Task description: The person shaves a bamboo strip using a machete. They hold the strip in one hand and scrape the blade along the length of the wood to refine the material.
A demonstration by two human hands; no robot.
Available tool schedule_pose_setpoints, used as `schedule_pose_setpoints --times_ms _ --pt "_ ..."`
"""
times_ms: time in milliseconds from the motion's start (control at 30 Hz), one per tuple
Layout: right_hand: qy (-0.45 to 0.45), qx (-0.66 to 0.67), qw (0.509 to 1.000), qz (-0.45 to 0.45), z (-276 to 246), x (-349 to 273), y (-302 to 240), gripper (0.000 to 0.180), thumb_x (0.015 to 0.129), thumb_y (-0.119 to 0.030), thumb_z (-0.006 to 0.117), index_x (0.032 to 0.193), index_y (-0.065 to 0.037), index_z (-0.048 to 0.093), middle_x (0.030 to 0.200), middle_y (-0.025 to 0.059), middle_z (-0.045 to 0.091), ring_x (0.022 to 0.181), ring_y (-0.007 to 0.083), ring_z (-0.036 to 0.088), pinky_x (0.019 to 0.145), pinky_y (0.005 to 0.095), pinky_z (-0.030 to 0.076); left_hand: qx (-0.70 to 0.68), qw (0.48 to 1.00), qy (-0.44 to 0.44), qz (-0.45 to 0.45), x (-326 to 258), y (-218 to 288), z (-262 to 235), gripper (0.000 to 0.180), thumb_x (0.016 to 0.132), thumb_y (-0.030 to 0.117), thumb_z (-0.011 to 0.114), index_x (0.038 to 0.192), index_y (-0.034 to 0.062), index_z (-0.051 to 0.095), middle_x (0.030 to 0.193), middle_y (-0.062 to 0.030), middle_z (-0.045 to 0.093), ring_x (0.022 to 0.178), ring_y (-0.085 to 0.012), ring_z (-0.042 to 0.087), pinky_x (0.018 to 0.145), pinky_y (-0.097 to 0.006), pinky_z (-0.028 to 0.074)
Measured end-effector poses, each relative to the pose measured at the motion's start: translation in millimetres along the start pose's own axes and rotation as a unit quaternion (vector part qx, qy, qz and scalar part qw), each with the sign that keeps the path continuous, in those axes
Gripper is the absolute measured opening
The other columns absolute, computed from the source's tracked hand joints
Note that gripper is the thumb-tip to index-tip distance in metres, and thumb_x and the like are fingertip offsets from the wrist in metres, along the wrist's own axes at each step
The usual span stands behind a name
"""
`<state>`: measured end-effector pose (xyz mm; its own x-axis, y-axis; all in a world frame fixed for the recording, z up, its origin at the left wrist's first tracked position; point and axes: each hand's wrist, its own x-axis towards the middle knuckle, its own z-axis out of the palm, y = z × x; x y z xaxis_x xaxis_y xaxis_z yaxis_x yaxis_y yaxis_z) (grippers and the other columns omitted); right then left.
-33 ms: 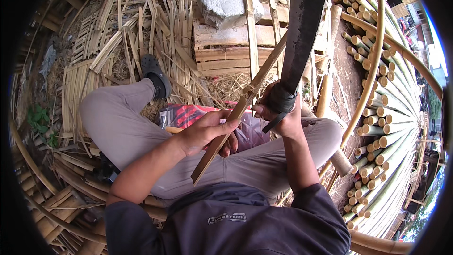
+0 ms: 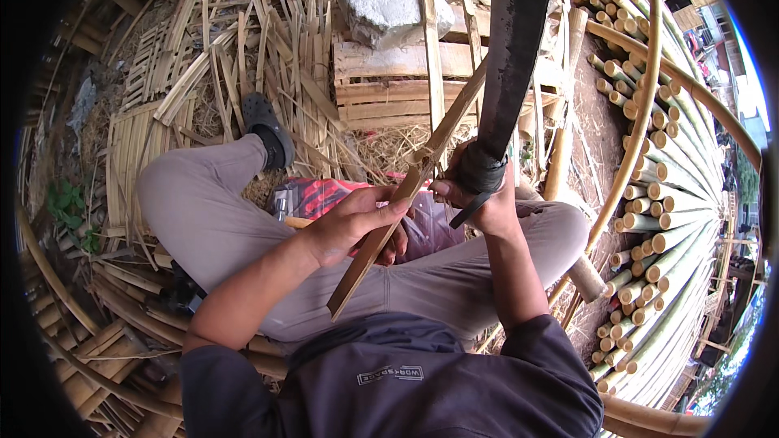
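A split bamboo strip (image 2: 367, 266) slants across my lap, and my left hand (image 2: 350, 225) grips its lower half, thumb on top and fingers curled beneath. Farther up, the strip has a rough node with frayed fibres. My right hand (image 2: 480, 199) is closed round the dark wrapped handle of a machete (image 2: 513, 57), whose long dark blade points up and away from me. The strip's node lies close to my right thumb; whether they touch I cannot tell. The far part of the strip runs just left of the blade.
A pale stone block (image 2: 381, 8) rests on stacked bamboo slats (image 2: 381, 61) ahead. Loose strips (image 2: 191, 85) litter the ground at left. Cut bamboo poles (image 2: 673, 195) are piled at right. Between my legs lies a red and purple cloth or sack (image 2: 316, 199), near a wooden handle (image 2: 299, 222).
The machete has shifted slightly to the left. The bamboo strip and my left hand have moved only a touch.
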<state>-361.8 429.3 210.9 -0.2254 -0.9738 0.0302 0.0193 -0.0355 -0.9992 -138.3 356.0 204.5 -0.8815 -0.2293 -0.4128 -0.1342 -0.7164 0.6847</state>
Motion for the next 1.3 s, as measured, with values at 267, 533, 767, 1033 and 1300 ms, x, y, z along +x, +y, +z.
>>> schedule_pose_setpoints --times_ms 267,533,767,1033,1300 --pt "-0.049 0.063 0.996 0.037 15.8 2.9 11.5 0.038 0.07 -0.005 0.087 0.092 0.0 0.056 0.075 0.0051 0.061 0.063 0.0144 0.062 0.055 0.0272 0.051 -0.143 0.989 -0.018 -0.034 -6.3 9.9 5.3 0.034 0.101 0.048 0.05 0.101 0.0149 0.054 0.06 -0.001 0.052 0.041 -0.0089 0.046 0.041 -0.026 0.042" --pt "-0.047 0.208 0.97 0.113 20.0 3.1 9.2 0.045 0.069 -0.007 0.087 0.098 -0.003 0.053 0.074 0.0037 0.057 0.061 0.0161 0.061 0.053 0.0278 0.05 -0.07 0.994 0.045 0.075 -11.2 -0.6 17.3 0.03 0.104 0.04 0.049 0.093 0.0125 0.047 0.055 0.0016 0.04 0.038 -0.0062 0.034 0.037 -0.025 0.034" --pt "-0.059 0.331 0.932 0.132 17.6 7.0 18.9 0.039 0.074 -0.003 0.082 0.101 -0.004 0.053 0.078 0.0073 0.062 0.069 0.0188 0.066 0.063 0.0274 0.054 -0.084 0.989 0.076 0.093 -5.1 -2.6 21.7 0.028 0.104 0.036 0.049 0.092 0.0113 0.049 0.056 0.0005 0.042 0.038 -0.0065 0.036 0.036 -0.025 0.034" --pt "-0.067 0.333 0.932 0.13 14.9 3.8 17.0 0.04 0.073 0.0 0.081 0.101 -0.004 0.053 0.077 0.0069 0.061 0.066 0.0189 0.065 0.061 0.029 0.054 -0.077 0.978 0.119 0.154 -6.3 3.1 22.9 0.03 0.104 0.038 0.049 0.09 0.0113 0.05 0.055 0.002 0.041 0.038 -0.006 0.036 0.035 -0.024 0.033" --pt "0.048 0.322 0.939 0.113 -1.9 16.6 5.5 0.038 0.074 0.004 0.078 0.102 -0.002 0.054 0.077 0.0065 0.056 0.065 0.0206 0.058 0.062 0.0334 0.048 -0.009 0.936 0.211 0.28 -30.8 33.0 -3.8 0.03 0.106 0.039 0.042 0.101 0.0111 0.051 0.049 0.0017 0.037 0.032 -0.0065 0.03 0.033 -0.023 0.03"
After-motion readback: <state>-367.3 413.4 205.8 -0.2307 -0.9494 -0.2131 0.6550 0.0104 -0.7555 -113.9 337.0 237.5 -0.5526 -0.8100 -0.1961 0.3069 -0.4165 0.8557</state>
